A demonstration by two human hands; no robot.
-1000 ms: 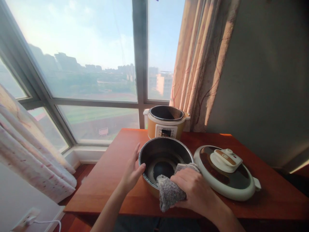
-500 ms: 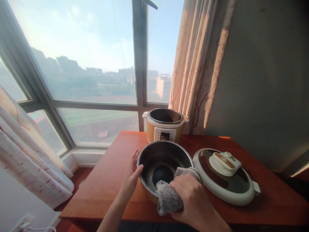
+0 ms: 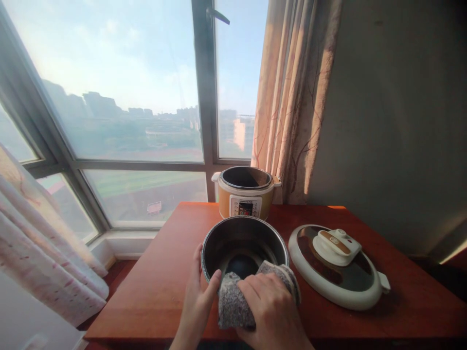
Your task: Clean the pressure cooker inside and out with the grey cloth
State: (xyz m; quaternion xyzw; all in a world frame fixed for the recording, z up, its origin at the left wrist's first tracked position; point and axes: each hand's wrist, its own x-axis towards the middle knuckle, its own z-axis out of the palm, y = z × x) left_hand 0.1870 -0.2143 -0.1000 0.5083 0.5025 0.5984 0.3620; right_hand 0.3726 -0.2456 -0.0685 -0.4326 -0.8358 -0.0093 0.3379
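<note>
A dark inner cooking pot [image 3: 245, 233] stands tilted toward me near the front of the table. My left hand [image 3: 200, 296] grips its left side, the thumb by the rim and the fingers against the outer wall. In my right hand [image 3: 272, 306] is a bunched grey speckled cloth [image 3: 235, 301], wrapped over the pot's near rim; part of it lies at the right edge. My right fingers are closed on the cloth, which hides the pot's near wall. Behind the pot is a yellow-and-white electric pressure cooker [image 3: 226, 209], its top uncovered.
To the right, a round white lid [image 3: 359, 301] with a dark centre and a handle rests on the red-brown table [image 3: 153, 291]. A large window [image 3: 146, 126] and a curtain [image 3: 288, 107] stand behind; another curtain [image 3: 47, 253] hangs at left.
My right hand and the cloth have moved left along the pot's near rim. My left hand has come nearer to me and closed around the pot's side. The view has shifted slightly.
</note>
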